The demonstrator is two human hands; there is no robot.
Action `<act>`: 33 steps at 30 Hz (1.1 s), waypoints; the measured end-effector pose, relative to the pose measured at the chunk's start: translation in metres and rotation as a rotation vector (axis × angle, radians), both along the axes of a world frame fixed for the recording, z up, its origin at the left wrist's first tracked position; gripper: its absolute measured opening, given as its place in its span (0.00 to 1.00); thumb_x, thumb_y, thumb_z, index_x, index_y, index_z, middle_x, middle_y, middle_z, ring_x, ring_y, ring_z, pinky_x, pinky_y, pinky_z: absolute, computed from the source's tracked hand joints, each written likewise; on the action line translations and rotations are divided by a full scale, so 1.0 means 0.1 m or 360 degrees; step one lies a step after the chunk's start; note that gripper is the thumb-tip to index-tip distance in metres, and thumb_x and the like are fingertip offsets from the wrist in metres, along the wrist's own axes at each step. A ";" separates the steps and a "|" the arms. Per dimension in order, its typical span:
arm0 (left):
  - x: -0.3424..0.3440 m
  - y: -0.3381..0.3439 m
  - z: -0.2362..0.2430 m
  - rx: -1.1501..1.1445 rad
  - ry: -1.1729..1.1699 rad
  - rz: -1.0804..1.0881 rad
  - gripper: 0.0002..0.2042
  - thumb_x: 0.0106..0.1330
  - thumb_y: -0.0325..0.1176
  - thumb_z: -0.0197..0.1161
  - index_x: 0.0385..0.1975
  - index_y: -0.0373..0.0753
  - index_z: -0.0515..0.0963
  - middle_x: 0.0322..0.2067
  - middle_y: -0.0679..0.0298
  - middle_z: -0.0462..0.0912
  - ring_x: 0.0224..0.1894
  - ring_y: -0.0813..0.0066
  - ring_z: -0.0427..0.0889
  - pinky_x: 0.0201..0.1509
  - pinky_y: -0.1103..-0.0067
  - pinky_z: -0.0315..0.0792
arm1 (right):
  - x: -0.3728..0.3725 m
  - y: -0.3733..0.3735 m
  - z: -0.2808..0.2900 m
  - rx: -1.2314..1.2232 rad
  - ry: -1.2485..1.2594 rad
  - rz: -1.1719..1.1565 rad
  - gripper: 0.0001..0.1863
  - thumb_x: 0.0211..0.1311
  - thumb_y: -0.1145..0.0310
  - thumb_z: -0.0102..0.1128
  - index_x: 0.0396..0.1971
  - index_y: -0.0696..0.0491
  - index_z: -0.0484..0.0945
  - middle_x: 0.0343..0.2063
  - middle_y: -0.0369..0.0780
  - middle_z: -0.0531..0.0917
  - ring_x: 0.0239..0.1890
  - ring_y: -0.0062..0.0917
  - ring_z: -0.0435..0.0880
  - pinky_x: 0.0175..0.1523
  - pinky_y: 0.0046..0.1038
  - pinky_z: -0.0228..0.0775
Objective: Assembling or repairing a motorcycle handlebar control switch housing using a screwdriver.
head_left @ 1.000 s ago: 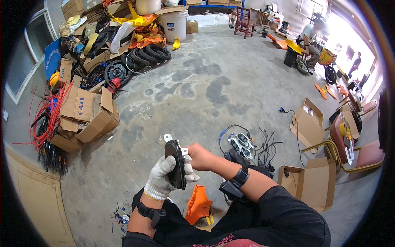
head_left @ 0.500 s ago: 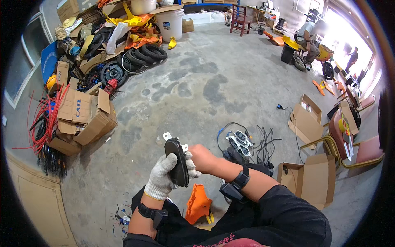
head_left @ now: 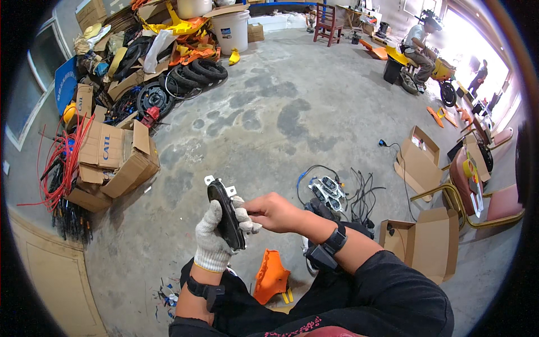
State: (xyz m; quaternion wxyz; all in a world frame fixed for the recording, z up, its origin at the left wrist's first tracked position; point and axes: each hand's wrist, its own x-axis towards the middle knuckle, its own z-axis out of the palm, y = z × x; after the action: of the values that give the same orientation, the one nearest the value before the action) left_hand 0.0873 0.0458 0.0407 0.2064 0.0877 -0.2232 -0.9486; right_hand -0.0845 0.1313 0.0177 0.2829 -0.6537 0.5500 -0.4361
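Note:
My left hand, in a white knit glove, grips a long, rounded black unit with pale metal bracket tabs at its top and side. The unit stands nearly upright, tilted a little to the left, with the gloved fingers wrapped round its right edge. My bare right hand is closed beside those fingertips, at the unit's right side. Whatever its fingers pinch is hidden. Below, between my legs, lies an orange plastic panel.
White-and-black units and dark cables lie ahead to the right. Open cardboard boxes and chairs stand at the right, a carton and red tubing at the left. Tyres lie farther back; a person sits far right.
The black unit and my left hand have shifted slightly left and up, and the unit has turned more edge-on. My right hand has moved a little, its fingers now showing beside the glove.

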 end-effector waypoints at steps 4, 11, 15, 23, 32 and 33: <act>0.00 0.02 -0.02 0.0132 0.0068 0.0044 0.23 0.69 0.49 0.58 0.49 0.32 0.70 0.33 0.55 0.82 0.31 0.61 0.82 0.46 0.58 0.77 | 0.01 0.00 -0.02 -0.0041 -0.0005 0.0039 0.17 0.56 0.72 0.63 0.47 0.51 0.81 0.35 0.48 0.84 0.37 0.44 0.83 0.41 0.37 0.75; 0.02 -0.02 -0.03 0.0025 0.0073 0.0030 0.24 0.68 0.47 0.60 0.50 0.31 0.70 0.34 0.57 0.82 0.33 0.62 0.82 0.47 0.60 0.76 | -0.01 -0.01 -0.05 -0.0091 0.0021 0.0065 0.17 0.58 0.70 0.64 0.49 0.52 0.80 0.34 0.47 0.84 0.34 0.39 0.84 0.40 0.33 0.75; 0.02 -0.09 -0.01 0.0008 0.0155 0.0040 0.23 0.69 0.45 0.59 0.53 0.32 0.70 0.40 0.54 0.83 0.40 0.59 0.84 0.52 0.61 0.77 | -0.04 0.03 -0.19 0.0333 -0.0394 -0.0065 0.17 0.63 0.66 0.63 0.52 0.49 0.80 0.31 0.41 0.87 0.28 0.22 0.83 0.36 0.25 0.76; 0.07 -0.11 0.02 -0.0003 0.0257 0.0119 0.18 0.67 0.39 0.63 0.51 0.36 0.71 0.44 0.55 0.80 0.45 0.59 0.83 0.55 0.59 0.77 | -0.42 0.04 -0.48 0.0477 -0.0819 -0.0798 0.17 0.66 0.59 0.60 0.42 0.60 0.80 0.20 0.35 0.78 0.21 0.18 0.77 0.28 0.24 0.73; 0.06 0.04 0.10 -0.0202 0.0291 -0.0044 0.18 0.61 0.32 0.68 0.49 0.36 0.73 0.45 0.57 0.82 0.47 0.59 0.83 0.59 0.58 0.74 | -0.66 0.44 -0.58 0.0200 -0.2027 -0.1373 0.16 0.69 0.57 0.55 0.26 0.53 0.74 0.15 0.31 0.69 0.20 0.22 0.73 0.27 0.27 0.68; 0.07 0.05 0.12 -0.0201 0.0275 -0.0087 0.18 0.61 0.31 0.68 0.49 0.37 0.73 0.45 0.57 0.82 0.47 0.59 0.83 0.58 0.58 0.75 | -0.69 0.48 -0.55 0.0209 -0.2166 -0.1391 0.16 0.70 0.57 0.52 0.24 0.51 0.70 0.15 0.33 0.68 0.22 0.25 0.73 0.29 0.32 0.69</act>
State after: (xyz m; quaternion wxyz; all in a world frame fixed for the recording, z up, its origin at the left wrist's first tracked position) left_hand 0.0942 0.0512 0.0524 0.2040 -0.0138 -0.2660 -0.9420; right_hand -0.1535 0.1792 -0.0377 0.3973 0.0468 0.4875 -0.7761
